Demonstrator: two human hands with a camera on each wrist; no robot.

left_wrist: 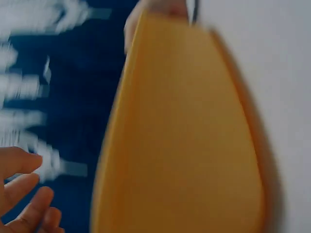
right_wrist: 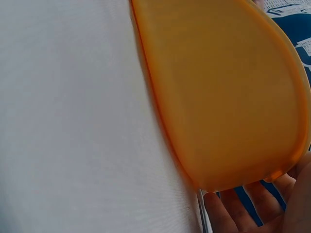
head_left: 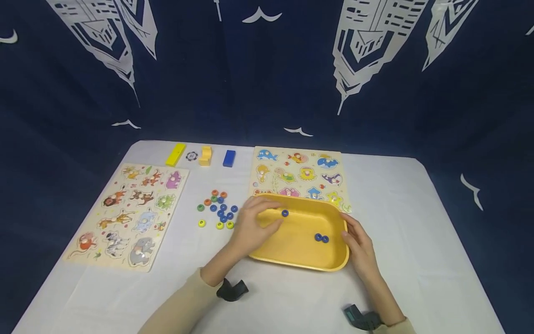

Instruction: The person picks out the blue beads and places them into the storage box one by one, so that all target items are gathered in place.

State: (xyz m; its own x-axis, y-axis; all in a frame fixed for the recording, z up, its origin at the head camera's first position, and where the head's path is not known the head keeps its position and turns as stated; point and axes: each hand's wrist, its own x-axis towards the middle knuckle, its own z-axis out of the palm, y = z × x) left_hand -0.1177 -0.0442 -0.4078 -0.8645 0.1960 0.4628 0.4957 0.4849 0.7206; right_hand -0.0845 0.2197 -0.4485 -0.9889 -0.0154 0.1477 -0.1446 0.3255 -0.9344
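**White-covered bench (head_left: 421, 255) set before a navy fabric curtain (head_left: 250, 83)**

The bench top is pale, smooth and lightly creased, its far corners rounded. Behind it hangs the curtain, printed with white line-drawn towers, their spires pointing down, and small white bird-like curves; it fills the background to both sides.

Near the middle of the bench is a shallow yellow plastic tray (head_left: 288, 250) with rounded corners. Inside are three small blue ring-shaped beads: one (head_left: 285, 213) towards the far wall, two (head_left: 321, 238) side by side towards the right end.

The bare left-hand grip (head_left: 255, 226) is over the tray's left end, unclenched, thumb and fingers apart just beside the single bead. The bare right-hand grip (head_left: 359, 248) holds the tray's right end, thumb at the rim.

Left of the tray lie loose orange, green, blue and yellow ring-shaped beads (head_left: 220, 213). Further left, a pale animal puzzle board (head_left: 130, 207) lies slanted; a pale sea-creature puzzle board (head_left: 314, 163) lies behind the tray, its near edge partly hidden. Along the far edge stand apart a yellow oblong block (head_left: 175, 154), a black-and-white round token (head_left: 192, 156), a light-orange notched block (head_left: 206, 156) and a blue rectangular block (head_left: 229, 158).
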